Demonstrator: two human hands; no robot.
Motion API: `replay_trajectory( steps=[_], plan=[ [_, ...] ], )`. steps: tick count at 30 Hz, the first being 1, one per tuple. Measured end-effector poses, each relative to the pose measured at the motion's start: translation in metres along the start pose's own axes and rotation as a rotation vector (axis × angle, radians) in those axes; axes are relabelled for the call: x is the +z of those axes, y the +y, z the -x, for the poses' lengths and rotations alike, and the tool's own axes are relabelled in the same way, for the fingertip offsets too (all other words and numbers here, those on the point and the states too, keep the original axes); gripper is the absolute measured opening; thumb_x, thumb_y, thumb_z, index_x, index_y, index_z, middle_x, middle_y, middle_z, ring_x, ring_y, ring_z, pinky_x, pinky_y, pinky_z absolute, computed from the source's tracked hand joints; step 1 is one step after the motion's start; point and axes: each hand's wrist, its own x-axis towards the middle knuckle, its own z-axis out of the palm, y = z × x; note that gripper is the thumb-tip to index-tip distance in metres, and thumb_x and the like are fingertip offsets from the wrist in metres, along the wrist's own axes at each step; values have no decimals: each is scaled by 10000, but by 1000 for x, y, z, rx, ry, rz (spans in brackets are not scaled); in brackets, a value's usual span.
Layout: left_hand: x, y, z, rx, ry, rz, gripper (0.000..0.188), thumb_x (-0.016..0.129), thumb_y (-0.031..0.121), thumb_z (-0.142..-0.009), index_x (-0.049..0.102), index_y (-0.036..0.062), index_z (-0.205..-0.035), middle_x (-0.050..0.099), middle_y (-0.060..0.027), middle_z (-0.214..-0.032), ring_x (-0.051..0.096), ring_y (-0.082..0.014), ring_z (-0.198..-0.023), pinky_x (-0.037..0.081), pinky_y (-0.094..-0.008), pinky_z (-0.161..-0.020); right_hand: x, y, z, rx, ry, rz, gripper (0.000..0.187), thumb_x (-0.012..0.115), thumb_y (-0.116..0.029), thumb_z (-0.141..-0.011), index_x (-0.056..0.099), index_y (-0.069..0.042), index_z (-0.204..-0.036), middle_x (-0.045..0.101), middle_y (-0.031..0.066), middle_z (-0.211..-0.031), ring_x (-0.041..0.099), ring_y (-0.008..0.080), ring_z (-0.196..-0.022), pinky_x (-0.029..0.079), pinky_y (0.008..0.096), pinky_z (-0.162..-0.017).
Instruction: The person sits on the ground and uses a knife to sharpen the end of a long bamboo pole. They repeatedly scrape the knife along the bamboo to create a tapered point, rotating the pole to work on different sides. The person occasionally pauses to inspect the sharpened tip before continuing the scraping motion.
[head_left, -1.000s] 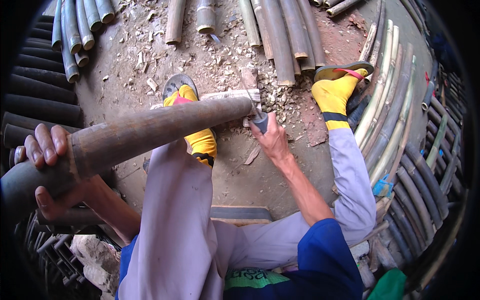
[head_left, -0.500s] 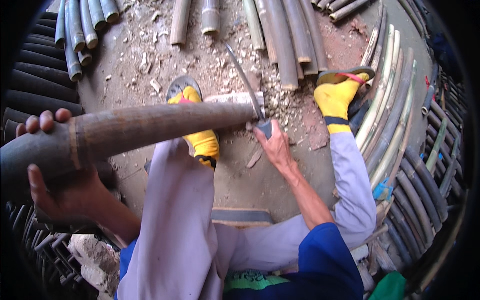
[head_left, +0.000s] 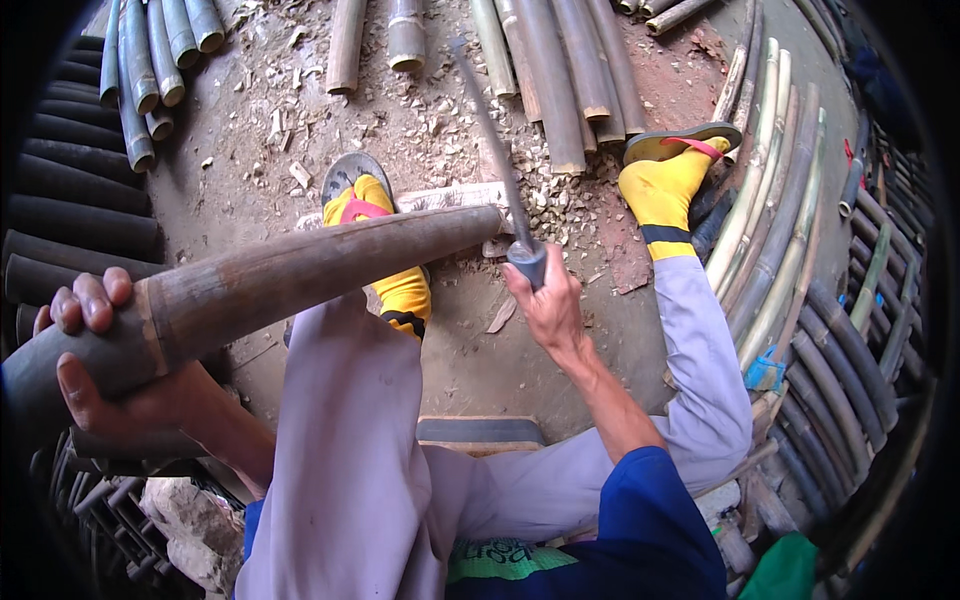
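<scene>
A thick dark bamboo pole slants across my lap, its far end near a pale wooden block on the ground. My left hand is wrapped round the pole's near, thicker part at the left, beside a joint ring. In my right hand is a long-bladed knife, gripped by its dark round handle. The blade points up and away, just right of the pole's far end and apart from it. Whether the fingers of my left hand meet underneath is hidden by the pole.
Pale chips litter the ground ahead. Cut bamboo poles lie beyond them. Dark poles are stacked at left, and long split-looking lengths at right. My yellow-socked feet in sandals flank the work spot. A stone sits lower left.
The knife has swung a little left and away from the pole's end, its blade now more upright. The pole and my left hand have shifted only slightly.
</scene>
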Motion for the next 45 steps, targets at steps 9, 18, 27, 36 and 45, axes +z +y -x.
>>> replay_trajectory(
  steps=[9,18,27,36,45],
  plan=[
    [-13,-1,-4,-2,-172,105,486,594,238,-721,406,-1,-1101,504,-113,-908,548,-187,-833,448,-355,-825,4,29,-16,179,-143,11,384,583,-369,-894,478,-2,-934,621,125,-655,642,209,-570,500,340,-464],
    [15,0,-2,-36,-85,-28,543,610,243,-699,404,4,-1141,472,-143,-955,485,-271,-961,383,-428,-935,11,35,-14,105,-164,96,410,571,-402,-892,472,-8,-951,644,144,-711,671,250,-648,521,350,-527],
    [-3,1,-7,53,104,-153,467,604,221,-707,419,9,-1080,448,-151,-947,475,-240,-888,425,-392,-846,0,-1,-1,-229,176,-58,354,618,-318,-879,501,-5,-996,630,119,-728,641,222,-595,515,338,-520],
    [-18,3,-6,67,-16,-62,523,602,265,-673,435,0,-1092,467,-150,-941,463,-239,-870,402,-383,-831,2,7,-10,-66,38,-30,456,539,-454,-899,460,-6,-921,611,119,-658,629,208,-543,513,320,-456],
    [44,-8,15,-18,275,-274,446,592,219,-743,429,18,-1106,475,-131,-960,492,-232,-909,410,-410,-875,11,36,-17,122,-152,36,459,543,-466,-892,499,-9,-913,608,94,-665,614,193,-610,482,352,-548]
  ],
)
